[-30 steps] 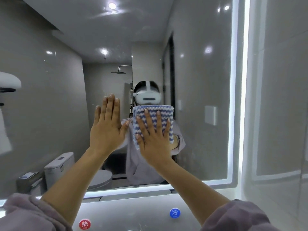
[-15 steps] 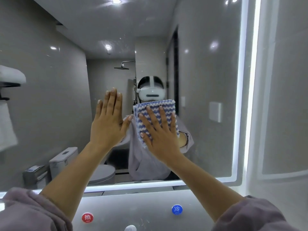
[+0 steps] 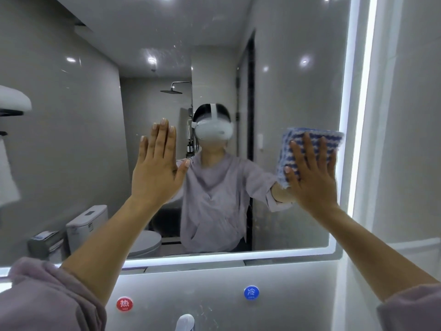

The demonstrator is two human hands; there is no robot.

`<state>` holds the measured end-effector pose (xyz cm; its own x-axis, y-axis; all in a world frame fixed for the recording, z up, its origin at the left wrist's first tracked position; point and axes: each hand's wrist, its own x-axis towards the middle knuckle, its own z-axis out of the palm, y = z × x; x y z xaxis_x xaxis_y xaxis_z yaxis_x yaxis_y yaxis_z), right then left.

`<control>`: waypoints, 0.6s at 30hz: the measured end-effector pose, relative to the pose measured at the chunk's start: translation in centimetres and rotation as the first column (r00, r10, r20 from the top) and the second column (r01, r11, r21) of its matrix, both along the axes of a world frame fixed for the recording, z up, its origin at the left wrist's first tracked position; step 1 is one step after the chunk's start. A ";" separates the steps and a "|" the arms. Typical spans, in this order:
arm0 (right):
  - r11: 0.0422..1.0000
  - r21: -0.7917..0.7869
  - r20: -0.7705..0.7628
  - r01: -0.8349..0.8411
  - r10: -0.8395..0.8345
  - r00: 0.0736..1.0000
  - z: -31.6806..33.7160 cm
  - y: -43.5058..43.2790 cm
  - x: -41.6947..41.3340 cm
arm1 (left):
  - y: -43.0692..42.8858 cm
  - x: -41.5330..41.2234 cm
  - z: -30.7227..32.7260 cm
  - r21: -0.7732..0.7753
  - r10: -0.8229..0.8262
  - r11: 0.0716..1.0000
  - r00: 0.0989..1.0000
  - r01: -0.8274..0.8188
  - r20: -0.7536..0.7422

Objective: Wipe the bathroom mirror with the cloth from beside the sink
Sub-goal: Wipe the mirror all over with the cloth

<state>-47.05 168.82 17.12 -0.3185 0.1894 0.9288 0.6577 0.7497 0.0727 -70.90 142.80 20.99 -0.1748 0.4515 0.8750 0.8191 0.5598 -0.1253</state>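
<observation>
The bathroom mirror (image 3: 291,75) fills most of the view, with a lit strip along its right and bottom edges. My right hand (image 3: 312,177) presses a folded blue-and-white striped cloth (image 3: 310,142) flat against the glass near the mirror's right edge, fingers spread over it. My left hand (image 3: 156,168) rests flat on the glass left of centre, fingers together, holding nothing. The mirror reflects a person in a lilac top between my two hands.
Below the mirror is a pale wall panel with a red hot-water sticker (image 3: 124,304) and a blue cold-water sticker (image 3: 251,292). The top of a chrome tap (image 3: 185,322) shows at the bottom edge. A tiled wall (image 3: 410,139) stands to the right.
My right hand has slid the cloth from the middle of the mirror to its right edge. The left hand has stayed flat on the glass.
</observation>
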 end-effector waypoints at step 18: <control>0.987 -0.101 -0.137 -0.128 0.114 0.984 -5.0 -8.8 -7.6 | 0.4 0.2 -0.1 0.023 -0.012 1.000 1.000 0.012 0.010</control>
